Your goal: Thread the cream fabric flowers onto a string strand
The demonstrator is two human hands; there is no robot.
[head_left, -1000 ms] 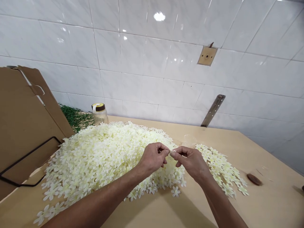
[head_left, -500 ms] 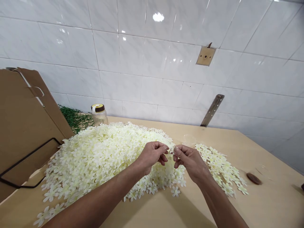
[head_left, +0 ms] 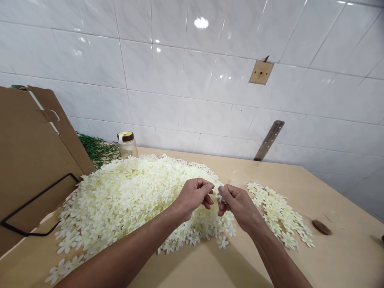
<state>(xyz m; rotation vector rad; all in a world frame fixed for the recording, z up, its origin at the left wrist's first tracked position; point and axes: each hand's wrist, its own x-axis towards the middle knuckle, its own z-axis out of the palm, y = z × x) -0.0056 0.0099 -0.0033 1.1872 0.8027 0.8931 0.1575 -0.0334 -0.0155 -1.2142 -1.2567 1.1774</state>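
Observation:
A large heap of cream-white artificial flowers [head_left: 135, 196] spreads over the table on the left and middle. Above its right edge, my left hand [head_left: 195, 198] is closed in a pinch, thumb against forefinger; whatever it holds is too small to name. Just to the right, my right hand [head_left: 238, 206] pinches a small white artificial flower [head_left: 221, 197], mostly covered by the fingers. The fingertips of both hands are close together but apart. Beyond my right hand lies a smaller flat patch of similar flowers [head_left: 277, 214].
A cardboard box [head_left: 39, 160] with a black wire frame [head_left: 30, 234] stands at left. Behind the heap are green netting [head_left: 97, 150] and a lidded clear bottle [head_left: 128, 146]. A brown oval object [head_left: 321, 227] lies at right; a metal bracket [head_left: 269, 140] leans against the tiled wall.
The flower at my right fingertips has turned down into the fingers, and the right hand has tilted slightly. My left hand keeps its pinch almost in place. The view has shifted slightly.

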